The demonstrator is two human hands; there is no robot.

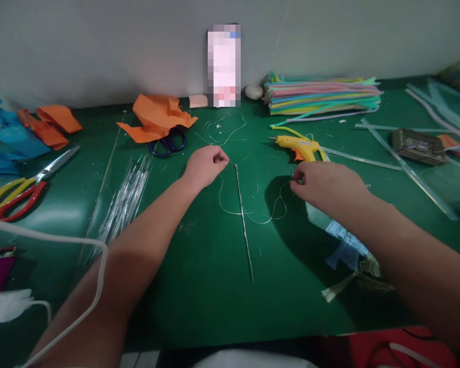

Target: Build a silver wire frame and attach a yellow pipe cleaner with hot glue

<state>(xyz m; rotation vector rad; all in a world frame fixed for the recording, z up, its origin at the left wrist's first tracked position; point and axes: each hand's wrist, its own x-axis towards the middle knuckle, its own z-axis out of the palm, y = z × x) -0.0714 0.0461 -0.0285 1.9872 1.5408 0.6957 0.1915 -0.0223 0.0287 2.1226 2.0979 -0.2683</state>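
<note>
Nearest the camera, the left forearm [138,250] and the right forearm [406,245] reach in from the near left and near right over a green worktop [199,306]. A bundle of coloured pipe cleaners [322,97] lies far right; silver strips [128,191] spread at left, just beside the left forearm, with orange paper [153,117] farther off. The left hand [206,164] and the right hand [325,181] are each closed in a pinch, apart. A yellow glue gun [299,145] lies just beyond the right hand. The stem [243,220], a thin silver twist, runs nearward between the hands, its far tip near the left hand. Thinnest, the wire [264,223] loops slackly across the stem; both hands appear to grip it. The step in hand looks like handling wire at the stem; the next move calls for a light pinch and untangled loops.
</note>
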